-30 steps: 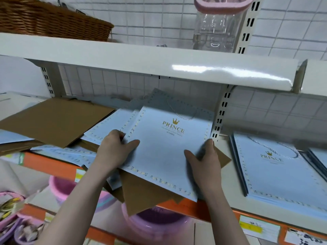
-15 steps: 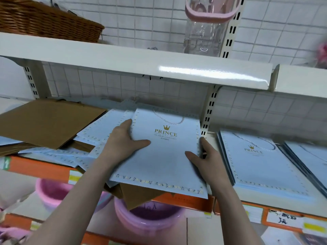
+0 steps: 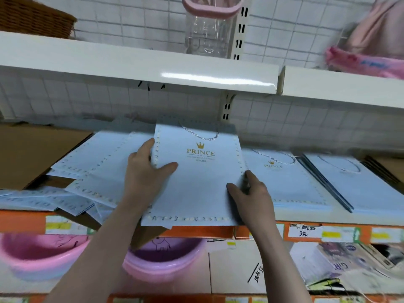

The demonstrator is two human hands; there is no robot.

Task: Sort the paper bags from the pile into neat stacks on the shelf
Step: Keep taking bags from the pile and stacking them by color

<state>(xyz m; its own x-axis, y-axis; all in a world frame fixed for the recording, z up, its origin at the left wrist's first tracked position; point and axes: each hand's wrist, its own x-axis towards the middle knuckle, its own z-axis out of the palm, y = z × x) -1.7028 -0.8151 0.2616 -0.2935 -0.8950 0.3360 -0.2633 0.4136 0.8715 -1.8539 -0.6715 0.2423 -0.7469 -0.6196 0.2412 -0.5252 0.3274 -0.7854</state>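
Note:
A flat light-blue paper bag (image 3: 196,182) with a gold crown and the word PRINCE lies squared in front of me, over the shelf's front edge. My left hand (image 3: 146,173) grips its left edge, thumb on top. My right hand (image 3: 251,193) grips its right edge near the lower corner. To the left spreads the loose pile of blue bags (image 3: 96,167) mixed with brown bags (image 3: 32,154). To the right lies a neat stack of the same blue bags (image 3: 288,184), and beyond it another blue stack (image 3: 358,184).
The white shelf (image 3: 328,217) has an orange price strip (image 3: 207,231) along its front. An upper shelf (image 3: 131,62) hangs low over the bags, carrying a clear pitcher (image 3: 209,25) and a wicker basket (image 3: 32,18). Pink basins (image 3: 161,261) stand below.
Both hands have carried the PRINCE bag rightward off the pile and turned it square, closer to the neat blue stack. My view has shifted right.

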